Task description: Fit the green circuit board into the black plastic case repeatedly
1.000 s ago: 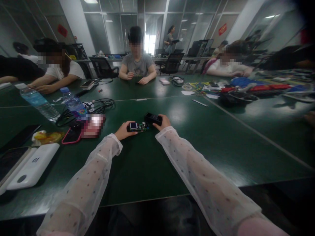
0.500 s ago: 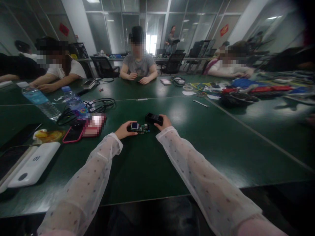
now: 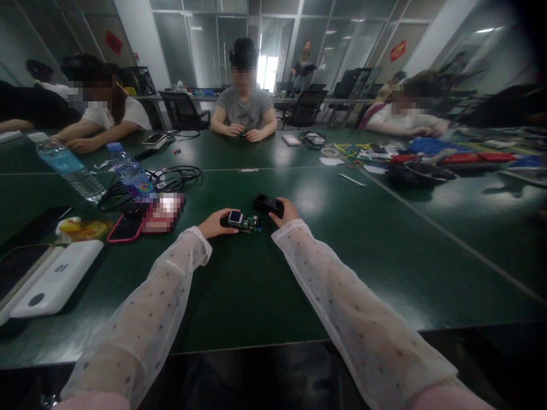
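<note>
Between thumb and fingers, my left hand (image 3: 217, 223) grips a green circuit board (image 3: 248, 223) with a small screen at its left end. Just to the right, my right hand (image 3: 287, 212) has its fingers round the right end of a black plastic case (image 3: 267, 204). The case sits slightly farther from me than the board, and a small gap separates the two. Both are low over the green table (image 3: 256, 296); whether they touch it I cannot tell.
On the left are two water bottles (image 3: 70, 165) (image 3: 130, 171), black cables (image 3: 182, 177), a pink-edged phone (image 3: 125, 226) and a white power bank (image 3: 60, 279). A metal wrench (image 3: 352, 180) lies ahead right, before a clutter of cables. Several people sit around the table.
The camera view has shifted slightly. My left hand and the board are a touch farther right; my right hand keeps its hold on the case.
</note>
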{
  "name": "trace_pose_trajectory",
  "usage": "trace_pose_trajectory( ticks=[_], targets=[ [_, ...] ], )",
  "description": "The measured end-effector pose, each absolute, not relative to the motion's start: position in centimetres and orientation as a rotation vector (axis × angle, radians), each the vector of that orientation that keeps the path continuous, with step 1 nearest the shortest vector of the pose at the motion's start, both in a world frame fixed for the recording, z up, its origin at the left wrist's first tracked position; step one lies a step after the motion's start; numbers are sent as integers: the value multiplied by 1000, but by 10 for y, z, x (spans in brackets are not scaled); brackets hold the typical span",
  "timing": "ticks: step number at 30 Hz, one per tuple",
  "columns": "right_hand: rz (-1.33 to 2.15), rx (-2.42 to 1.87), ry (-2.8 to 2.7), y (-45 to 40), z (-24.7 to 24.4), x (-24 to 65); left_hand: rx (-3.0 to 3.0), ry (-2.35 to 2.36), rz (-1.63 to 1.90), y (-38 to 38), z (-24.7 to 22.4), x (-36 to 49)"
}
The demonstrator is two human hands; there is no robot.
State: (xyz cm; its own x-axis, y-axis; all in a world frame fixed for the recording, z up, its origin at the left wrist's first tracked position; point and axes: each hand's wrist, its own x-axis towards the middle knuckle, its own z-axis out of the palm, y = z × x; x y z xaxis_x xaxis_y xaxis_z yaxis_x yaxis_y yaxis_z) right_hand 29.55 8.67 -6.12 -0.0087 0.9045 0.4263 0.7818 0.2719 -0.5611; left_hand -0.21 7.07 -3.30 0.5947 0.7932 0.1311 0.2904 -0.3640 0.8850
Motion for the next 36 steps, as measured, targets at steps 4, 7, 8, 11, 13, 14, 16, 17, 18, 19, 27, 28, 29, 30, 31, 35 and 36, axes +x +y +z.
trace_pose_trajectory(
  ticks=[4, 7, 8, 11, 13, 14, 16, 17, 18, 19, 27, 28, 29, 30, 31, 35, 36],
  targets=[
    [270, -1474, -1755, 85, -62, 293, 1926, 863, 706, 71, -33, -2],
    [298, -1385, -1678, 79, -56, 287, 1932, 894, 699, 69, -30, -1],
    [309, -1332, -1661, 76, -53, 284, 1934, 900, 701, 68, -29, 0],
    [369, -1163, -1661, 65, -44, 272, 1939, 907, 714, 68, -29, 1],
    [396, -1091, -1702, 57, -40, 263, 1934, 927, 729, 68, -30, 2],
    [395, -1071, -1729, 53, -38, 258, 1926, 941, 735, 69, -31, 2],
    [393, -1044, -1804, 46, -37, 251, 1900, 964, 750, 69, -32, 3],
    [397, -1039, -1834, 43, -37, 248, 1887, 969, 752, 69, -33, 3],
    [404, -1038, -1861, 41, -37, 246, 1878, 970, 752, 69, -34, 3],
    [410, -1041, -1881, 39, -38, 245, 1874, 968, 752, 69, -35, 3],
    [458, -1156, -2066, 49, -54, 251, 1915, 933, 765, 72, -37, 1],
    [474, -1167, -2090, 50, -57, 252, 1917, 946, 743, 72, -36, 1],
    [489, -1170, -2108, 51, -59, 253, 1917, 959, 727, 71, -36, 1],
    [502, -1170, -2117, 52, -61, 253, 1915, 972, 716, 71, -35, 1],
    [511, -1170, -2117, 52, -62, 254, 1915, 982, 713, 70, -34, 1],
    [522, -1114, -2108, 50, -60, 253, 1924, 1006, 719, 68, -30, 3],
    [517, -1093, -2111, 50, -59, 252, 1923, 1007, 717, 67, -30, 3]
  ],
)
